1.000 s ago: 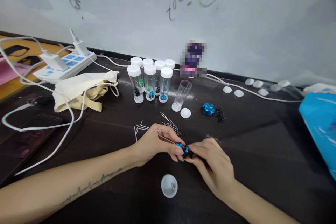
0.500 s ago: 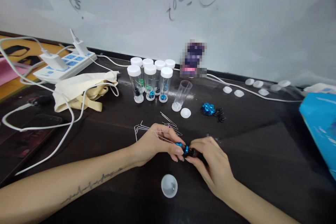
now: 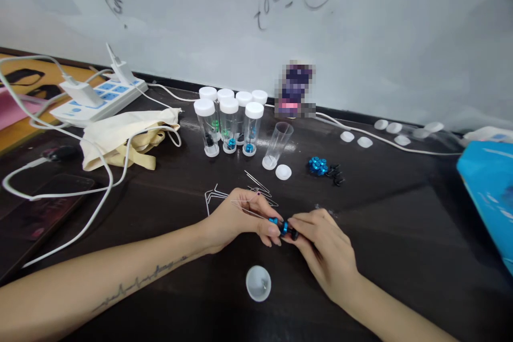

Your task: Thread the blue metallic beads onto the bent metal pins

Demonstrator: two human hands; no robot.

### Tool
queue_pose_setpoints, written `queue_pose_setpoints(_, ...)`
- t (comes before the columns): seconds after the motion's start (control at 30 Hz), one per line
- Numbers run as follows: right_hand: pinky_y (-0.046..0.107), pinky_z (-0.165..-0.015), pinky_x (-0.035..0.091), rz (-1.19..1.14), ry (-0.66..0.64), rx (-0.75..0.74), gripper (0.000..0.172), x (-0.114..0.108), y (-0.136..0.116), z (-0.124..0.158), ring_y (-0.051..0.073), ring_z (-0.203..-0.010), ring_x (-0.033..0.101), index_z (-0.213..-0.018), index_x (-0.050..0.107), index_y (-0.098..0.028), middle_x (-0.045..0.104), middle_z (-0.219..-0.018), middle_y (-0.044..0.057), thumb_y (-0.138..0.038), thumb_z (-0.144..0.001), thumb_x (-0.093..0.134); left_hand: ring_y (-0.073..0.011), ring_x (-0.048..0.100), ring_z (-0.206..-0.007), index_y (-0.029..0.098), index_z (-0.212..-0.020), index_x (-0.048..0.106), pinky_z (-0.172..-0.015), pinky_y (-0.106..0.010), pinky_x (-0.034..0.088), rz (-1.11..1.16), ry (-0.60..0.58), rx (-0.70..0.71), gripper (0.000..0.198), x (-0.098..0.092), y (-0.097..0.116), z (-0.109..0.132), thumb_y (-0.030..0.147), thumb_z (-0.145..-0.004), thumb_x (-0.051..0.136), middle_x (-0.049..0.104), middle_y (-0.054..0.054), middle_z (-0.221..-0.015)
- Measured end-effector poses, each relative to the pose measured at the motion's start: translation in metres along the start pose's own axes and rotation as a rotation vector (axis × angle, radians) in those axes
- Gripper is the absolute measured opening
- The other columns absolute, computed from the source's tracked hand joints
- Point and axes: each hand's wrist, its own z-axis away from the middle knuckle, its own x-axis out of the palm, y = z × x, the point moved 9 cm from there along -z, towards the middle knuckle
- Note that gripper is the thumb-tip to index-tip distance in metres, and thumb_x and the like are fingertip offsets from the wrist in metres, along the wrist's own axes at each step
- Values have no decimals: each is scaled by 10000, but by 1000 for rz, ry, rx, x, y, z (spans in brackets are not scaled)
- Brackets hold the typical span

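Note:
Between my two hands is a small blue and black part [image 3: 285, 227], above the dark table. My left hand [image 3: 245, 218] pinches its blue end, where a thin bent wire [image 3: 251, 212] also meets it. The fingers of my right hand [image 3: 325, 248] are closed on the black end. Below lies a small white cap [image 3: 258, 284] with something tiny in it. Several bent metal rods [image 3: 218, 194] lie behind my left hand. Blue pieces [image 3: 318, 165] and black screws [image 3: 336, 175] form a pile behind my right hand.
Several capped clear tubes [image 3: 229, 125] stand at the back, beside an uncapped tube [image 3: 278, 144] and a white lid [image 3: 283, 172]. A cloth pouch [image 3: 128, 136], cables and a power strip [image 3: 100, 101] are at left. More lids [image 3: 364, 142] and a blue package [image 3: 487, 192] lie right.
My right hand's fingers have shifted slightly around the black end of the part. My left hand has stayed in nearly the same place.

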Motion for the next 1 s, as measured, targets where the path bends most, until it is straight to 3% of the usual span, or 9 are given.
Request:
queue_pose_setpoints(0.07,344,-711,469,-4,15,-20,200,-1,-1,1,187,-774,633,-1087,576,-187,671,-923,72,-94,-922,515,-163,714,-606,101,-735,694,-516,-203,566,-4,4,-6,161,0,0,0,102,-631,817,737,-48,-666)
queue_pose_setpoints(0.17,339,-677,455,-38,-16,14,85,1,0,-2,183,-711,615,-1010,585,-182,662,-831,54,-193,-943,533,-159,712,-596,103,-731,696,-516,-203,569,-4,-2,-1,152,0,-1,0,101,-636,814,732,-42,-652)
queue_pose_setpoints(0.3,326,-636,426,-57,-55,65,172,3,3,-4,160,-609,558,-885,579,-185,617,-714,22,-314,-972,506,-157,712,-599,100,-737,700,-530,-206,578,-3,-17,2,144,1,-1,0,94,-644,810,727,-37,-640)
queue_pose_setpoints(0.4,328,-678,442,-37,-21,29,79,2,2,-1,170,-690,605,-1015,572,-179,652,-804,40,-213,-955,534,-158,715,-605,101,-739,699,-529,-202,578,3,-8,15,145,0,0,0,88,-646,809,736,-44,-666)
queue_pose_setpoints(0.53,339,-711,448,-9,-7,-28,174,2,-1,2,178,-761,618,-1086,560,-171,666,-908,70,-100,-930,524,-136,694,-557,99,-749,701,-494,-186,566,-10,-17,1,138,1,0,0,95,-657,804,732,-45,-647)
queue_pose_setpoints(0.67,327,-665,421,-36,-43,19,74,3,0,-2,167,-665,569,-969,567,-166,626,-763,35,-225,-960,523,-122,674,-518,99,-739,699,-452,-170,548,-10,-21,0,138,2,0,0,97,-653,807,710,-23,-595)
queue_pose_setpoints(0.77,324,-646,391,-44,-89,57,205,7,2,-4,158,-611,507,-858,556,-173,581,-696,16,-308,-986,470,-138,689,-541,95,-744,699,-469,-180,560,-11,-22,-10,147,2,-2,0,98,-648,810,715,-34,-599)
queue_pose_setpoints(0.93,323,-685,383,-31,-86,26,67,7,0,-2,163,-681,534,-943,558,-162,612,-788,38,-211,-964,518,-148,702,-565,98,-743,700,-480,-187,568,1,-24,0,143,1,-1,0,89,-649,807,722,-31,-628)
queue_pose_setpoints(1.0,330,-702,385,-18,-75,-9,89,6,-2,-1,175,-728,553,-1022,557,-160,629,-852,60,-140,-959,497,-146,704,-571,100,-745,700,-482,-183,566,4,-27,4,141,1,-1,0,86,-652,804,729,-34,-649)
